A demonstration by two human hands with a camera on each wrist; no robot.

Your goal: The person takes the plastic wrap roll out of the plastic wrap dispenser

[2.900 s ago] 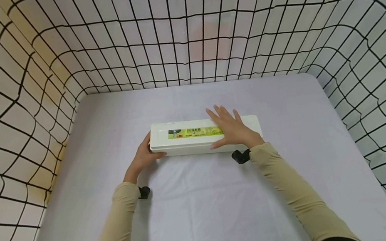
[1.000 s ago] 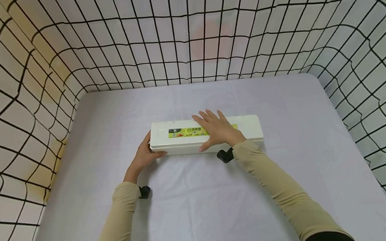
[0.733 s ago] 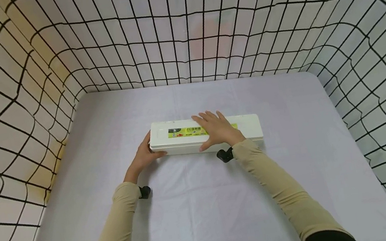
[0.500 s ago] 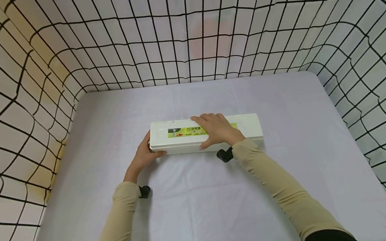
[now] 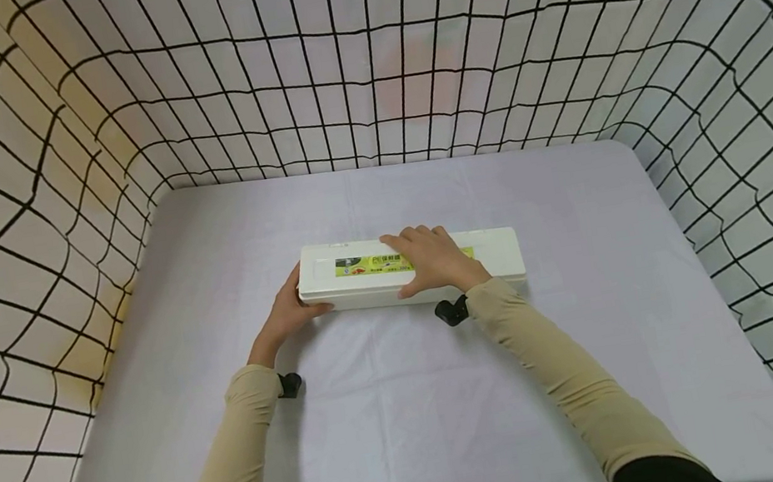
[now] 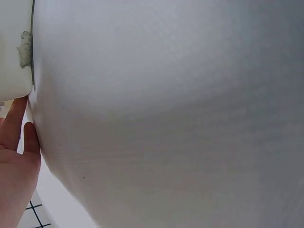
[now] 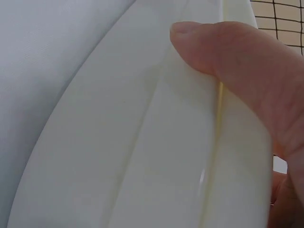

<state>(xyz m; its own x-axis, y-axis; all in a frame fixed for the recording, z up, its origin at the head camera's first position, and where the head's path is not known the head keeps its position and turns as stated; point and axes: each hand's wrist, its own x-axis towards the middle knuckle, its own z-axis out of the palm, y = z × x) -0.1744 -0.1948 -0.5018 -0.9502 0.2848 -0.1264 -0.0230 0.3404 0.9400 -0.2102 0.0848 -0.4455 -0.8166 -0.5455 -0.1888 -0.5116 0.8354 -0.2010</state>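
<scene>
A long white cling film box [image 5: 502, 252] with a green-yellow label [image 5: 360, 265] lies crosswise near the middle of the table. My left hand [image 5: 286, 311] holds its left end, the thumb along the front side and the fingers around the end. In the left wrist view, fingertips of that hand [image 6: 19, 173] meet the corner of the box. Over the lid, right of centre, my right hand [image 5: 435, 257] grips the box across its width. Its fingers bend over the far edge, covering part of the label, and its thumb [image 7: 209, 45] presses the front side by the lid seam.
White cloth covers the table [image 5: 400, 424]. Black wire mesh [image 5: 346, 79] walls off the back and both sides. A small black camera [image 5: 452, 311] sits at the right wrist, another black camera [image 5: 291, 385] at the left.
My right hand has slid left along the lid, and its spread, straight fingers have bent over the far edge. The left hand and the box stay in place.
</scene>
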